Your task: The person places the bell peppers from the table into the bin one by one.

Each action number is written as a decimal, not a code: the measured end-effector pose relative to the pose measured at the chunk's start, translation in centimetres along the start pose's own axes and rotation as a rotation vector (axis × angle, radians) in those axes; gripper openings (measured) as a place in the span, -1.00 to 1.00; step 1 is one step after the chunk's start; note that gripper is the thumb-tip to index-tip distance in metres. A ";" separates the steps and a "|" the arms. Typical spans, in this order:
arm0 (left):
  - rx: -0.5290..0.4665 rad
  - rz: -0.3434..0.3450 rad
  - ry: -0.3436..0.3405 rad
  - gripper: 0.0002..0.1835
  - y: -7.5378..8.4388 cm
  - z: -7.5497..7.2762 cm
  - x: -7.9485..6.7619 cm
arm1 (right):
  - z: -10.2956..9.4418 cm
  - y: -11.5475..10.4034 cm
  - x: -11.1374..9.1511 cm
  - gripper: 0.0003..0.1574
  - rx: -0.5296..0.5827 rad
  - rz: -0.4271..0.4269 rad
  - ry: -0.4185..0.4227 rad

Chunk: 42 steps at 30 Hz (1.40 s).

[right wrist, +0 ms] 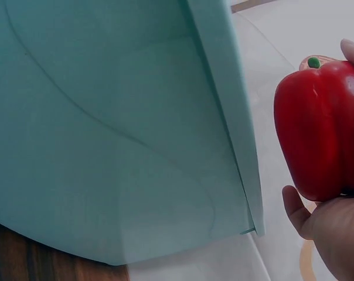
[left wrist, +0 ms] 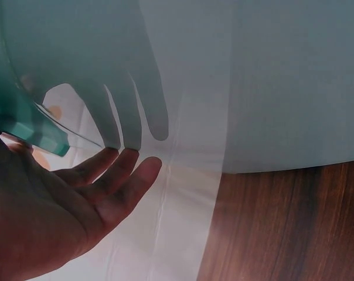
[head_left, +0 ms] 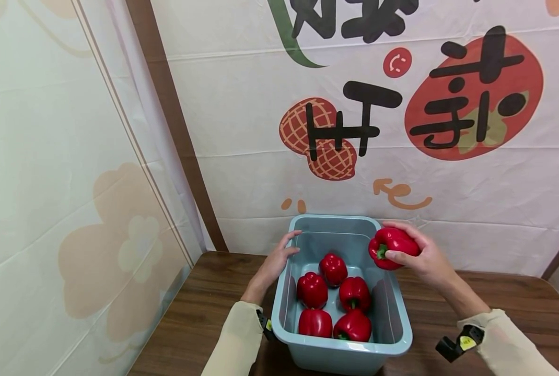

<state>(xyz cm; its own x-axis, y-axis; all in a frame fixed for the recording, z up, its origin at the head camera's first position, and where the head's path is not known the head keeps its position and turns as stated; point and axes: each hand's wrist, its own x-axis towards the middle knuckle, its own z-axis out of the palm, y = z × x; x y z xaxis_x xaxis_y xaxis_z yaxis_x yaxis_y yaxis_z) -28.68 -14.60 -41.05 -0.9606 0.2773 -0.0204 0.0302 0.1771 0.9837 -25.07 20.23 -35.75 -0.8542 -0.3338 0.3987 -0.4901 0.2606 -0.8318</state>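
Observation:
My right hand [head_left: 427, 258] holds a red bell pepper [head_left: 394, 246] over the right rim of a light blue plastic bin [head_left: 340, 347]. Fingers and thumb wrap its sides; its green stem [right wrist: 313, 62] shows in the right wrist view. At the bin's left rim is my left hand [head_left: 275, 265], with two digits reaching over the edge. Its other fingers [left wrist: 115, 175] extend fairly straight, tips against the outer wall, in the left wrist view. Inside the bin, several red bell peppers [head_left: 312, 290] lie on the bottom, grouped toward the near half.
The bin stands on a dark wood table [head_left: 199, 292], near its back edge. Behind the table hangs a white printed cloth [head_left: 242, 183], and a pale floral cloth panel [head_left: 72, 156] stands at the left. Each wrist wears a black strap device [head_left: 460, 343].

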 end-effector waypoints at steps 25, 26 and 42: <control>-0.004 0.006 -0.006 -0.47 0.0 0.1 -0.1 | 1.3 -0.4 0.2 -0.14 0.016 0.031 -0.083; -0.002 0.007 -0.005 -0.47 0.0 0.1 -0.1 | 1.3 -0.4 0.2 -0.15 0.016 0.031 -0.087; -0.004 0.007 0.008 -0.47 0.2 0.1 -0.2 | 2.1 -0.3 0.8 -0.12 0.022 0.028 -0.156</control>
<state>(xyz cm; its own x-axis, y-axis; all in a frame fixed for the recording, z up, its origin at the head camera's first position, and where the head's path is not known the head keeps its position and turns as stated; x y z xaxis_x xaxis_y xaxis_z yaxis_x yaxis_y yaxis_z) -28.47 -14.51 -40.91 -0.9626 0.2708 -0.0117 0.0363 0.1717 0.9845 -25.23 17.95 -36.05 -0.8292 -0.4637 0.3122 -0.4614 0.2525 -0.8505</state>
